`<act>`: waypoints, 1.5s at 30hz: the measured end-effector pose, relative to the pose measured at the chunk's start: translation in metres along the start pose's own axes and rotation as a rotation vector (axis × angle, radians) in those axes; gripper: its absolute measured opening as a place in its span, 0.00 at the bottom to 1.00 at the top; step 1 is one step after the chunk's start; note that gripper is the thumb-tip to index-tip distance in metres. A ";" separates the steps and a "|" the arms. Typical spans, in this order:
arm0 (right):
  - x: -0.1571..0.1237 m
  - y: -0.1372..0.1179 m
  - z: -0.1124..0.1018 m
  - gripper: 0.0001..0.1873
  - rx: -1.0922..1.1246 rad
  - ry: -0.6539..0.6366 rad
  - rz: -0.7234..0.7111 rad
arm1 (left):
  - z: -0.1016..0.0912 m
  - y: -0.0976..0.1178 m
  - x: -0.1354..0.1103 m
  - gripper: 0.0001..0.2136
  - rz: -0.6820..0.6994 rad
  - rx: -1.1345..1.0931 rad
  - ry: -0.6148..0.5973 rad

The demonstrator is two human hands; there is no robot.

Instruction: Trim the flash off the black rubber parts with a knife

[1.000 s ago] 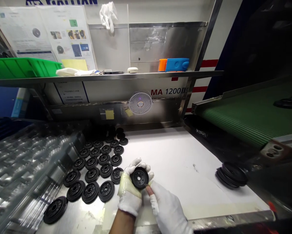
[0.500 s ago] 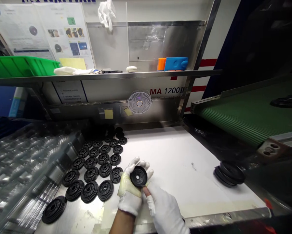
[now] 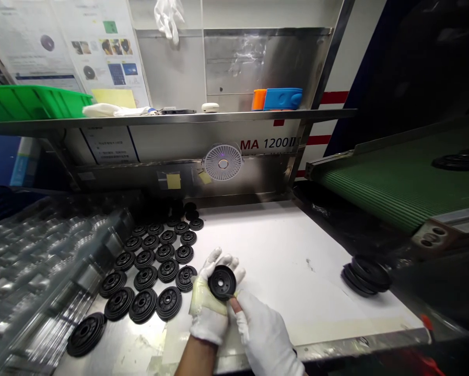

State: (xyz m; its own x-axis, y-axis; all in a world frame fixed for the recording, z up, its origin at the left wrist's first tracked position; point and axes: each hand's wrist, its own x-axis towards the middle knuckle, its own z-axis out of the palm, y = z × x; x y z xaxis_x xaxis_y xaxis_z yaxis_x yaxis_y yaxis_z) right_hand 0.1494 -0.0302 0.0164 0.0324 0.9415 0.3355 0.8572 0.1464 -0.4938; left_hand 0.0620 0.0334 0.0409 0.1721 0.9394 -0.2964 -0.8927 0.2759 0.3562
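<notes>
My left hand point(image 3: 210, 308), in a white glove with a yellowish coating on the palm, cradles a black rubber disc point(image 3: 222, 282) with a central hole and small holes around it. My right hand point(image 3: 264, 334), also gloved, comes in from the lower right. Its bare fingertip pinches the disc's lower rim. Just left of my hands, several matching ribbed black discs point(image 3: 156, 269) lie in rows on the bench, the nearest almost touching my left hand.
A white sheet point(image 3: 281, 261) covers the bench. A stack of black discs point(image 3: 365, 275) lies at its right, beside a green conveyor belt point(image 3: 399, 183) carrying more discs. Clear plastic trays point(image 3: 42, 261) are stacked at left. Above is a steel shelf point(image 3: 179, 118) with a green bin point(image 3: 26, 103).
The whole scene has drifted slightly upward and left in view. My hands stay on the disc, which sits a little higher.
</notes>
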 end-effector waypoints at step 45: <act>-0.003 -0.005 0.002 0.15 0.037 0.016 0.000 | 0.006 -0.002 0.007 0.15 0.098 -0.008 0.043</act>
State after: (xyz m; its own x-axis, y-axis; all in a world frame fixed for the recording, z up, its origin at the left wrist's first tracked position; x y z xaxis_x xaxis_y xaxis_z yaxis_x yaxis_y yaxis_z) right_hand 0.1439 -0.0333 0.0166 0.0411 0.9367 0.3476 0.8376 0.1574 -0.5232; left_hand 0.0676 0.0403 0.0434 0.0657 0.9524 -0.2978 -0.9080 0.1808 0.3780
